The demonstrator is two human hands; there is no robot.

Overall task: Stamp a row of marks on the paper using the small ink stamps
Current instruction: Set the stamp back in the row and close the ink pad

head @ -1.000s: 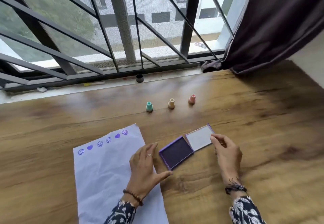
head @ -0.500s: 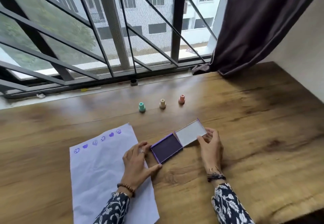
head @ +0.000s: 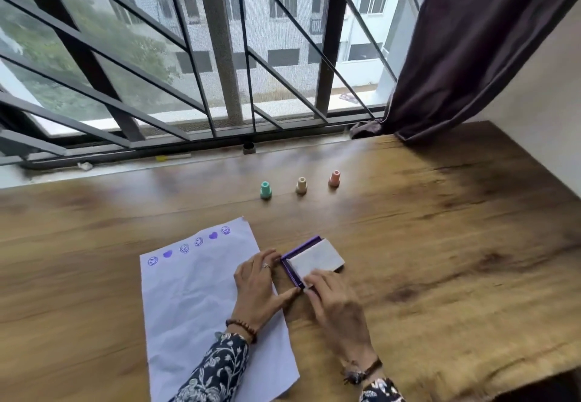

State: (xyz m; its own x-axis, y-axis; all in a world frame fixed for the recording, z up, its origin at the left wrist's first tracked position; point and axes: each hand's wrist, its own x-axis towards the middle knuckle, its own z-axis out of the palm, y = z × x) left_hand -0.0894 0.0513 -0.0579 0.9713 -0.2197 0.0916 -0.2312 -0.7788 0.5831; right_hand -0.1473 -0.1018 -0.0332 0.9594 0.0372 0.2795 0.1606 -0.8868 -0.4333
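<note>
1. Lid of the purple square ink pad (head: 303,249) has swung over since the earlier frames: it lay flat open to the right then, now its pale grey lid (head: 316,258) sits over the base, almost closed, with a purple rim showing along the left and far edges.
2. White creased sheet of paper (head: 195,301) lies left of the pad on the brown wood-grain table (head: 440,260), skewed, its near end running out of view.
3. Row of six purple marks (head: 188,246) runs along the paper's far edge: smileys and hearts, rising to the right.
4. Left hand (head: 257,288) rests palm down on the paper's right edge; fingers spread and flat, gripping nothing, with a fingertip and the thumb tip touching the pad's left side. Ring on one finger, bead bracelet at the wrist, dark floral sleeve.
5. Right hand (head: 333,301) is on the pad's near edge, fingers lying on the lid's near part. Cannot tell if they pinch the lid or only press on it. Cord bracelet at the wrist.
6. Three small plastic stamps stand upright in a row beyond the pad, well apart from both hands: teal stamp (head: 265,189), beige stamp (head: 301,185), pink stamp (head: 334,178).
7. Dark curtain (head: 465,49) hangs at far right, beside the barred window (head: 220,40).
</note>
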